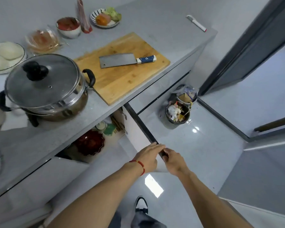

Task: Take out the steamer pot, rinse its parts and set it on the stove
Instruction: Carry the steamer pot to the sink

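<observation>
The steel steamer pot [56, 102] stands on the grey counter [95, 112] at the left, its glass lid [41, 81] with a black knob on top and black side handles. Below the counter a white cabinet door [135, 130] hangs open. My left hand [148, 157] lies with straight fingers against the door's dark top edge near its outer corner. My right hand [173, 160] grips that same edge from the other side, fingers curled over it.
A wooden cutting board [122, 79] with a cleaver [118, 60] lies right of the pot. Bowls and plates of food line the counter's back. Inside the cabinet sit a dark red bowl [90, 142] and jars. Two full bins [178, 112] stand on the floor by a doorway.
</observation>
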{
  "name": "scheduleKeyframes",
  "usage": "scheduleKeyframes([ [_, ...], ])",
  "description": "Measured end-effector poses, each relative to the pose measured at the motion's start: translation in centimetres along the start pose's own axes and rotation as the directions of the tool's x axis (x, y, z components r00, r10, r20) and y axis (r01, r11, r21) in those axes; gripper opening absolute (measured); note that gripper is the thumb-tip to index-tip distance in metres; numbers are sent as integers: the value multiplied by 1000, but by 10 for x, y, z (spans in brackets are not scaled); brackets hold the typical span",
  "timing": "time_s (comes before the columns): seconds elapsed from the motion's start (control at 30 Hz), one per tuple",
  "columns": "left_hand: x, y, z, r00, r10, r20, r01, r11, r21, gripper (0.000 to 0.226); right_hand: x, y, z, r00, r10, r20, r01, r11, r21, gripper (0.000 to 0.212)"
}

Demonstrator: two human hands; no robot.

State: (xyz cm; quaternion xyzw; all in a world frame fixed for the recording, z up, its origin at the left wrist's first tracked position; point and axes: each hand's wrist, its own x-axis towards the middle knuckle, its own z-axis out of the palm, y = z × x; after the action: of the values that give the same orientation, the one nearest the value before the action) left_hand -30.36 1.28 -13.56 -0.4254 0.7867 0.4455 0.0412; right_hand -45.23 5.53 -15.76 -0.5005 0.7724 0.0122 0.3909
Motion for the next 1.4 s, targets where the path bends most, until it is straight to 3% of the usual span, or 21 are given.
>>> scheduleKeyframes([
  [0.1,-28,-25,-2,998,40,43,-47,987,156,81,-13,-16,16,995,-59,84,54,997,62,26],
  [0.2,-61,-54,-10,1000,21,0,-20,968,250,72,-21,-47,46,978,-118,171,98,988,121,17],
  [0.37,-105,-107,-23,988,-151,-46,156,903,400,44,-34,-130,102,949,-183,258,199,979,-40,24],
  [0.53,-158,-170,-52,950,-310,-27,254,723,642,62,-45,-207,122,869,-266,417,280,960,29,44],
  [0.7,-179,-192,-42,908,-404,-115,343,556,757,63,-42,-259,110,869,-317,381,344,939,-4,36],
  [0.8,-180,-194,-42,899,-407,-164,370,503,781,69,-36,-281,86,887,-343,309,361,933,0,29],
  [0.93,-188,-208,-72,925,-320,-205,357,548,756,67,-28,-303,60,898,-339,281,325,941,97,28],
  [1.0,-191,-198,-86,939,-259,-225,341,628,700,50,-27,-312,51,914,-313,257,276,946,173,24],
  [1.07,-195,-182,-104,926,-182,-330,349,745,568,35,-24,-320,39,936,-279,214,229,946,230,25],
  [1.13,-203,-171,-132,817,-138,-560,356,884,302,25,-22,-324,25,957,-238,167,187,943,274,25],
  [1.2,-213,-169,-171,593,-143,-792,293,955,47,14,-18,-329,9,976,-186,111,140,932,334,25],
  [1.3,-223,-174,-231,277,-242,-930,185,963,-195,5,-10,-337,-15,997,-74,-20,74,847,526,32],
  [1.33,-221,-176,-248,216,-289,-933,175,951,-254,13,-7,-342,-23,997,-38,-64,68,797,601,35],
  [1.4,-216,-179,-276,196,-436,-878,141,899,-415,39,1,-353,-35,994,24,-103,57,700,712,43],
])
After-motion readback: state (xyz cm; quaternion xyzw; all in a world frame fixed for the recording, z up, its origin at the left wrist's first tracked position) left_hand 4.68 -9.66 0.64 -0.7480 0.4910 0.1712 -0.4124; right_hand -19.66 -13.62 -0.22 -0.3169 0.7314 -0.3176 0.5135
